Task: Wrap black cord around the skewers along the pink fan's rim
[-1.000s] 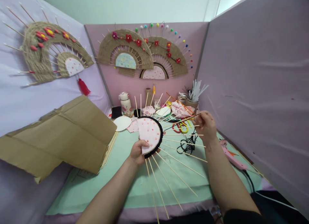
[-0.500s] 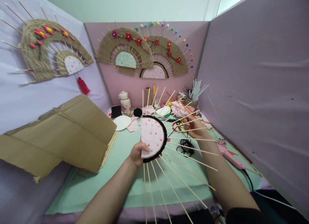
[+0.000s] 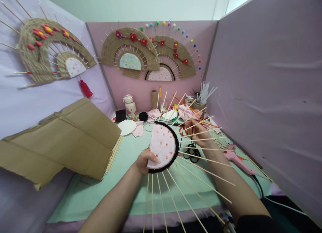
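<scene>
My left hand grips a half-round fan frame by its lower left edge. The frame is covered in pink dotted cloth with a black cord rim, and several thin bamboo sticks fan out from it to the right and down. Behind those sticks, my right hand has its fingers pinched around a thin black cord near the upper sticks. A loose tangle of black cord lies on the green table top below that hand.
A folded cardboard sheet leans at the left over a bundle of sticks. A pink glue gun lies at the right. A bottle, white discs, cloth scraps, coloured loops and a cup of sticks crowd the back. Finished fans hang on the partition walls.
The frame has turned clockwise and shifted right, its sticks swinging down toward me. My right hand has moved left and farther back, behind the upper sticks.
</scene>
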{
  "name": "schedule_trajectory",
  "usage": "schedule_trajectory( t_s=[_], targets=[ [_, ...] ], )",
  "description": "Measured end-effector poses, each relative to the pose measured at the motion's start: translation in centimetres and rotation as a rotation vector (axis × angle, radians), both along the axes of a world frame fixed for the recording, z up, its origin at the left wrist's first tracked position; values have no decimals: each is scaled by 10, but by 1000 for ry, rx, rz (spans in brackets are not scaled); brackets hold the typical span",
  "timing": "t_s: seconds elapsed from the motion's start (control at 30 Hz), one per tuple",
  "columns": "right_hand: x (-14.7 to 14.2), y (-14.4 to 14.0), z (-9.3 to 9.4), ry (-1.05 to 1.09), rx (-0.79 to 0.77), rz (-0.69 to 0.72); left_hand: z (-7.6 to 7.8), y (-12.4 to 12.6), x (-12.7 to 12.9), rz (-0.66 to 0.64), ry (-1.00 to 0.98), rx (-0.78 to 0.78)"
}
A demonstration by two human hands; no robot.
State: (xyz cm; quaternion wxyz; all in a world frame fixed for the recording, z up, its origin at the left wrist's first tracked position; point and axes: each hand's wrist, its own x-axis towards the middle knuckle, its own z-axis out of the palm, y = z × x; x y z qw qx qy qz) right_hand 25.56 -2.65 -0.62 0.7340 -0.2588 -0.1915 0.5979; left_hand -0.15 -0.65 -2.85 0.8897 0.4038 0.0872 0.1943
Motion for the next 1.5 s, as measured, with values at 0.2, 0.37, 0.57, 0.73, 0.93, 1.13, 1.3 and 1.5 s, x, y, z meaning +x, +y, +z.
schedule_trajectory(
  t_s=[0.2,0.37,0.57,0.73,0.93,1.13,1.3,1.5],
  targets=[
    [-10,-2,2,-49,54,-15,-3,1,-1,-47,-26,-59],
    [-15,-6,7,-48,69,-18,2,-2,-1,-98,-91,-112],
    [-16,-6,7,-61,72,-23,11,-9,4,-72,-115,-121],
    [-20,-8,9,-78,72,-17,10,-10,4,-34,-112,-113],
    [-22,-10,12,-99,85,-12,7,-9,3,-22,-177,-147],
    [-17,-9,10,-126,87,22,10,-8,1,-5,-179,-141],
    [-11,-13,15,-169,81,20,6,-4,-1,-21,-197,-130],
    [1,-19,21,-235,128,-2,12,-5,-1,-24,-169,-151]
  ],
)
